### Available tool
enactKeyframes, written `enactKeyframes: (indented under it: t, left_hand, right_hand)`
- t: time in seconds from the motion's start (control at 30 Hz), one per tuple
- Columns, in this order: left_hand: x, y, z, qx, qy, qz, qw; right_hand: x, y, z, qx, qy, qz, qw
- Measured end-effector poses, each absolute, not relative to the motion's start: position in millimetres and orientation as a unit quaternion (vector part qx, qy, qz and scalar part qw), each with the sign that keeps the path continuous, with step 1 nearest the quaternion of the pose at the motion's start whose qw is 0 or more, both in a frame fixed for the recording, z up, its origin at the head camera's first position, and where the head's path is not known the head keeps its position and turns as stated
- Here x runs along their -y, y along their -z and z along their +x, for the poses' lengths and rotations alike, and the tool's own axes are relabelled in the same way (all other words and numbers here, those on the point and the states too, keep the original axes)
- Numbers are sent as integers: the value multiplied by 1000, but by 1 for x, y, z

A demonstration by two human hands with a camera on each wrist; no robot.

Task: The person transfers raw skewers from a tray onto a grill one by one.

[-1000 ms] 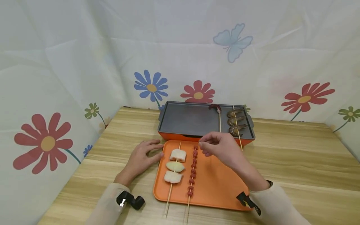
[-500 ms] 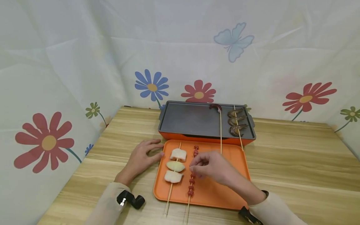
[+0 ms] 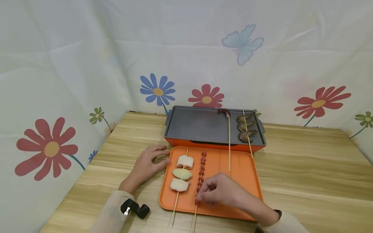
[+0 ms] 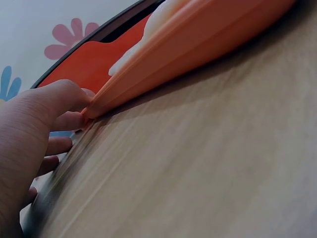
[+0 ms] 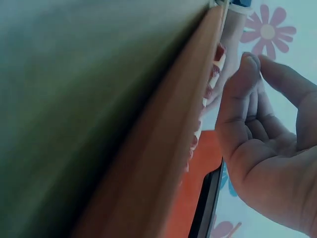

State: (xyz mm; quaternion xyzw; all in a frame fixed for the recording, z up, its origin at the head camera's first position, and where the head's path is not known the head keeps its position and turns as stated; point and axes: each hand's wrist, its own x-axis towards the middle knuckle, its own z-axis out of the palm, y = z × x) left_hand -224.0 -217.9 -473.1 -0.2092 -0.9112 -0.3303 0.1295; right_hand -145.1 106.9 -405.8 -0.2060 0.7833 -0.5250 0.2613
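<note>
right hand (image 3: 217, 193): hovering over the near end of the red-bead skewer (image 3: 200, 177); fingers curling, thumb and forefinger nearly meeting, cannot tell if they are pinching it
left hand (image 3: 147, 165): lying flat on the table (image 3: 306, 174), straight fingertips touching the orange tray (image 3: 242, 174) edge
red-bead skewer: lying on the tray beside the white-chunk skewer (image 3: 181, 176)
griddle (image 3: 198, 126): holding the shrimp skewer (image 3: 246, 131)

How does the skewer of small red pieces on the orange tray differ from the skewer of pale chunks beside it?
The skewer of small red pieces carries many tiny beads in a tight row; the skewer of pale chunks carries three large, spaced pieces. The right hand is at the red skewer's near end, while the pale one lies untouched; the left hand rests at the orange tray edge. Both are thin wooden sticks lying lengthwise, overhanging the near rim.
</note>
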Motion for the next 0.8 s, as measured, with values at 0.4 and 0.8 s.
enactKeyframes:
  t: [0.4, 0.8]
  left_hand:
    - [218, 474, -225, 909, 332, -213, 136]
    - [218, 473, -223, 908, 338, -210, 129]
  right_hand:
    - [-103, 408, -130, -831, 444, -232, 243]
    - [-98, 413, -117, -840, 441, -220, 227]
